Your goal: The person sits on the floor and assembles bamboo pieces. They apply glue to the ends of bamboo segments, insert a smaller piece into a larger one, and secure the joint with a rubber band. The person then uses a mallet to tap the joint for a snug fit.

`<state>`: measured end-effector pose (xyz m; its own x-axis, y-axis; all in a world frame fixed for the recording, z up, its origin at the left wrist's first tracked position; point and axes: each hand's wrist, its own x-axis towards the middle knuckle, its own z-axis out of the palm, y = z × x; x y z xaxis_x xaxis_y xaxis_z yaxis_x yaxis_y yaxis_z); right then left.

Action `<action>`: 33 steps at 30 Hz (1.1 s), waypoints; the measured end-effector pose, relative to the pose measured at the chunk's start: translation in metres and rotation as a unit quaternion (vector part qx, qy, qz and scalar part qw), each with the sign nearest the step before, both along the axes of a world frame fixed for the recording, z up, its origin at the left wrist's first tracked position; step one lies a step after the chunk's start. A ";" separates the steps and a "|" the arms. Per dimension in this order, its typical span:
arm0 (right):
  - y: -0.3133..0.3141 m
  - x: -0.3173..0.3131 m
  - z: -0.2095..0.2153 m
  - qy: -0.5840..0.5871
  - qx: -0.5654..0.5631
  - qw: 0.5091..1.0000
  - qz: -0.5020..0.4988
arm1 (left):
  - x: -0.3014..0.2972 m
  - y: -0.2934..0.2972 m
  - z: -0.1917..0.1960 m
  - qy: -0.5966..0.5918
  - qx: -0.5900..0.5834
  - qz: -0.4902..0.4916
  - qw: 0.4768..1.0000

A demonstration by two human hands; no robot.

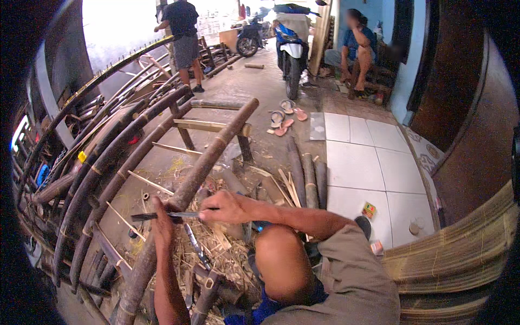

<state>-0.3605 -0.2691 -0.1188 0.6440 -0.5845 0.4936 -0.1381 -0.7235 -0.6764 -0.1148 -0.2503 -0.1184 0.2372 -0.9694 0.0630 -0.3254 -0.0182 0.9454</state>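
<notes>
Across the thick bamboo pole (214,154) of a bamboo frame, my two hands are close together. A narrow flat strip (186,214), dark at its left end and greyish toward the right, runs between them. My left hand (162,225) is closed round its darker part, with the thumb up. The fingers of my right hand (225,207) are curled at the greyish end; whether this is a separate blade I cannot tell. Below them a long, shiny metal tool (196,246) lies slanted over the shavings, near a cut bamboo end (209,283). My bent knee is right of it.
Bamboo shavings (227,254) litter the ground. Curved dark bamboo poles (89,189) stand at left. Cut bamboo lengths (310,176) lie beside white tiles (352,162). Sandals (281,122), a motorbike (291,49), a standing person (184,43) and a seated person (360,51) are farther off.
</notes>
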 end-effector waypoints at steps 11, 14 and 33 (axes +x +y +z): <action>0.025 0.018 0.050 0.048 -0.077 0.995 -0.041 | -0.009 0.048 0.037 0.020 -0.068 -0.057 0.996; 0.034 0.044 0.016 0.013 0.093 0.995 0.013 | -0.004 0.047 0.020 0.013 -0.096 -0.045 0.994; 0.079 0.101 -0.338 0.039 0.571 0.799 -0.185 | 0.072 0.124 -0.287 -0.257 0.173 -0.010 0.951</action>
